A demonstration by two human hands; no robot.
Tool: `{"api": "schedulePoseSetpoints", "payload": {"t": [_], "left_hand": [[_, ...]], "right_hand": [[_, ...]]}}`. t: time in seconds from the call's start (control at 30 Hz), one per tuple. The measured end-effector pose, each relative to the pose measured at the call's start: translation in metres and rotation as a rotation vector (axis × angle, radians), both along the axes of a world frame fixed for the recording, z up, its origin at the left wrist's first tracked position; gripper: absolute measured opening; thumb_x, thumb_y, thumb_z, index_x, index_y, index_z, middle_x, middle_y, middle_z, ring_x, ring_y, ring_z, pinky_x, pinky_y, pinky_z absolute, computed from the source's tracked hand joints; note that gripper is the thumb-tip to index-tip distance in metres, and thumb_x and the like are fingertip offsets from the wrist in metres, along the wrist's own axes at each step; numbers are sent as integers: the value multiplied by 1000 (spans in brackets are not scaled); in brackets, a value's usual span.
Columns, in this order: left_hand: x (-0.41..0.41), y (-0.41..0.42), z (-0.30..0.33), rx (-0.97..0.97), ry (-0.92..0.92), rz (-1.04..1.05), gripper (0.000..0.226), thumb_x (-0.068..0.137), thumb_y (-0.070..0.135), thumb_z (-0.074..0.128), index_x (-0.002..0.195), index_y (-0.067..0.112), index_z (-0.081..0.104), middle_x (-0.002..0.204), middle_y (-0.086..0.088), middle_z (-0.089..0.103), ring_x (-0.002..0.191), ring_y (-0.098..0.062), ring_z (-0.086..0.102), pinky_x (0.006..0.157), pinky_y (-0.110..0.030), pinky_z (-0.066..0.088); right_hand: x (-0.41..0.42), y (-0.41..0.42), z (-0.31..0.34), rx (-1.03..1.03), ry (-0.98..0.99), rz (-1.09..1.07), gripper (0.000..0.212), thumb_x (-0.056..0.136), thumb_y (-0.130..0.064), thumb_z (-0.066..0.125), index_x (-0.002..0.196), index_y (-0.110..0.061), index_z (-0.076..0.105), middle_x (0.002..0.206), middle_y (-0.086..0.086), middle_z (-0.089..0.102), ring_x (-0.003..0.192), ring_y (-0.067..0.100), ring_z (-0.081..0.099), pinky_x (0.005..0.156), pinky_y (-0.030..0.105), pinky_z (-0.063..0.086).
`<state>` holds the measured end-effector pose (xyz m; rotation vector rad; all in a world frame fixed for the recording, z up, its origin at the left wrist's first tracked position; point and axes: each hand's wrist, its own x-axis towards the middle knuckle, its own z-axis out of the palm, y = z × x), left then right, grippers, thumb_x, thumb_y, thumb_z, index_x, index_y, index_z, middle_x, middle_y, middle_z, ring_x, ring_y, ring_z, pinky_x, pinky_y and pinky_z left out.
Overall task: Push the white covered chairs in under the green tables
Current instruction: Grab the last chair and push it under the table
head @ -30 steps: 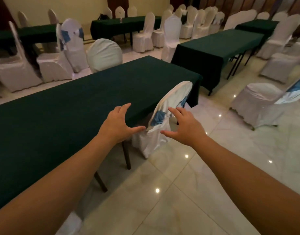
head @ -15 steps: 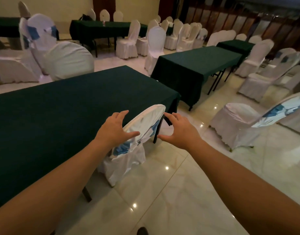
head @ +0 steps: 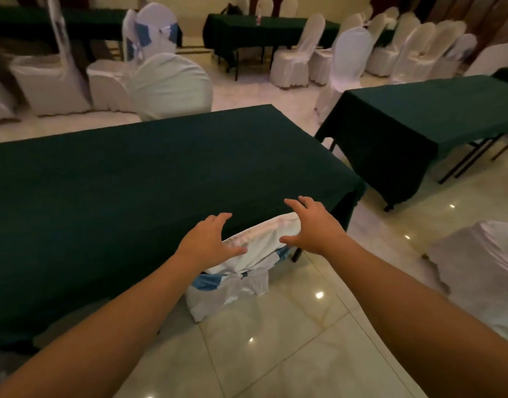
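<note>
Spreading open, the left hand [head: 208, 242] and right hand [head: 315, 225] are laid on one white covered chair [head: 258, 248]; its seat is hidden beyond them under the green table [head: 132, 182].

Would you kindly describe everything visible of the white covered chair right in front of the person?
The chair wears a loose white cloth cover, creased, with a blue sash across its back that hangs towards the floor. Only the back shows; the seat is hidden under the green table, whose edge the backrest top meets. The left hand and right hand sit at the two top corners with fingers spread, thumbs against the cloth. The cover's hem hangs just above the pale tiled floor.
</note>
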<state>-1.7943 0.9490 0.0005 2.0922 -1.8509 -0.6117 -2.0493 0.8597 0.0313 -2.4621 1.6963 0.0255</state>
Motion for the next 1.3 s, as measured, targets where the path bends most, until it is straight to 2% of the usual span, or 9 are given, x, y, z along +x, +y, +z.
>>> {"api": "schedulePoseSetpoints", "payload": {"t": [0.1,0.2,0.33,0.4,0.47,0.6,0.73,1.03,1.3], "left_hand": [[-12,-8,-11,27,-27,79,98,63,79,69,144,37,34,142,4,48,120,-19,51,91,-38,48],[-25,-13,-20,83,-72,181,92,60,79,71,139,39,42,135,8,50,114,-16,52,87,-36,49],[-46,-10,-27,118,-146,292,69,62,70,75,121,40,54,103,15,53,85,-7,52,68,-28,43],[-55,-6,-30,122,-132,367,64,63,62,76,118,40,54,98,17,51,82,-7,51,66,-28,42],[-64,-5,-35,98,-128,422,58,69,54,76,120,38,54,101,14,51,86,-8,51,68,-28,42],[-70,-11,-38,73,-157,475,33,88,46,67,117,34,56,105,8,55,89,-12,52,74,-31,45],[-67,-14,-40,72,-174,434,24,92,42,64,114,34,58,101,8,55,89,-12,52,80,-34,48],[-68,-13,-45,-21,-144,412,17,91,41,65,105,34,60,89,13,50,75,-7,50,61,-25,37],[-86,-12,-45,-49,-120,422,15,90,41,67,102,36,61,88,11,53,73,-6,50,59,-24,37]], "right_hand": [[-8,-38,-14,34,54,114,100,72,-64,78,152,-39,24,162,3,24,144,31,28,112,55,36],[-15,-71,-28,63,86,217,89,73,-61,78,147,-37,35,155,3,35,136,29,38,105,51,43],[-27,-108,-38,126,96,380,49,82,-44,78,124,-38,53,120,-4,56,101,19,54,84,38,54],[-32,-119,-40,171,83,444,35,86,-38,76,116,-37,58,102,-7,57,85,14,54,74,32,52],[-36,-126,-42,198,47,497,31,87,-36,75,113,-36,59,95,-10,55,79,12,53,69,28,47],[-37,-129,-45,242,27,549,27,89,-32,73,111,-33,58,96,-8,55,79,12,54,69,27,46],[-35,-128,-47,228,44,553,23,92,-26,69,111,-28,56,99,-2,57,83,15,55,79,32,54],[-38,-129,-40,208,67,584,19,94,-20,65,110,-27,59,98,-3,58,83,17,56,79,34,54],[-54,-127,-35,217,63,585,18,93,-20,68,107,-28,59,97,-3,58,82,15,56,75,29,51]]}}
